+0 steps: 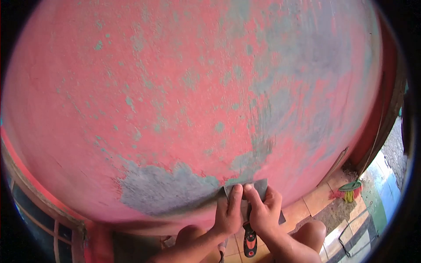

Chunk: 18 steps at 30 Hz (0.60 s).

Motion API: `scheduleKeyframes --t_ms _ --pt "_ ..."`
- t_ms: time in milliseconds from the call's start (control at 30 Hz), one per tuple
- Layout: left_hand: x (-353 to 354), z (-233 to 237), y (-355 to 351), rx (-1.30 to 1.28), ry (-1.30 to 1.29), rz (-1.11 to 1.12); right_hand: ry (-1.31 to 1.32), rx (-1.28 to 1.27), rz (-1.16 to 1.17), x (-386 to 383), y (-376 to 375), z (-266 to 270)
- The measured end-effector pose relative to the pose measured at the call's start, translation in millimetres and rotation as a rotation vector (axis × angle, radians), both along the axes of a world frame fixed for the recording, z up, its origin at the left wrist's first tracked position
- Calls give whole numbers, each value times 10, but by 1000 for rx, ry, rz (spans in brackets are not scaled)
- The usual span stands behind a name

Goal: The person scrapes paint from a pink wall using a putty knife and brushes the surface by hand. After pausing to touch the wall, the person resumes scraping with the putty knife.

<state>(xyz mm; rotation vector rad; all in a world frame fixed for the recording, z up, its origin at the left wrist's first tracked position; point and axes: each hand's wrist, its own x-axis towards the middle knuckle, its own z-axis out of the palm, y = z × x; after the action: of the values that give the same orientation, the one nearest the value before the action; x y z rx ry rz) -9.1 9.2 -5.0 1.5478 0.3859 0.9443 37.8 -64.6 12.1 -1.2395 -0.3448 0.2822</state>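
A scraper [250, 246] with a black and orange handle points down toward me, its wide grey blade up at the pink wall [175, 118]. My left hand [229, 212] grips the blade's left side, thumb laid along its face. On the other side, my right hand [264, 210] holds it the same way, both thumbs side by side near the top edge. That edge meets the wall low down, at the right end of a bare grey patch [166, 188]. A dark flat corner shows beside my right hand; I cannot make out what it belongs to. Most fingers are hidden behind the blade.
Green and grey show through flaked paint across the wall, mostly at upper right. A broom head [350, 191] with coloured bristles lies on the tiled floor [302, 210] at right, near debris and a dark cord. A framed window [55, 228] is at lower left. My knees are close below.
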Motion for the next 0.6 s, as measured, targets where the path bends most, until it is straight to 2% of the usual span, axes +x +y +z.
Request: scheduleKeyframes --t_ms 167,267,367,467,500,600 --pt "-158 164 117 -259 148 -213 -3 -86 50 -10 -58 168" --pt "-44 121 -25 -105 -14 -23 -2 -3 24 -18 0 86" --pt "-40 94 37 137 4 15 -19 28 17 -12 9 138" --pt "-150 259 167 -219 111 -263 -32 52 14 -39 4 284" --pt "-171 263 145 -179 172 -221 -60 32 4 -24 14 202" --pt "-40 5 24 -64 -22 -54 34 -7 80 5 -14 -22"
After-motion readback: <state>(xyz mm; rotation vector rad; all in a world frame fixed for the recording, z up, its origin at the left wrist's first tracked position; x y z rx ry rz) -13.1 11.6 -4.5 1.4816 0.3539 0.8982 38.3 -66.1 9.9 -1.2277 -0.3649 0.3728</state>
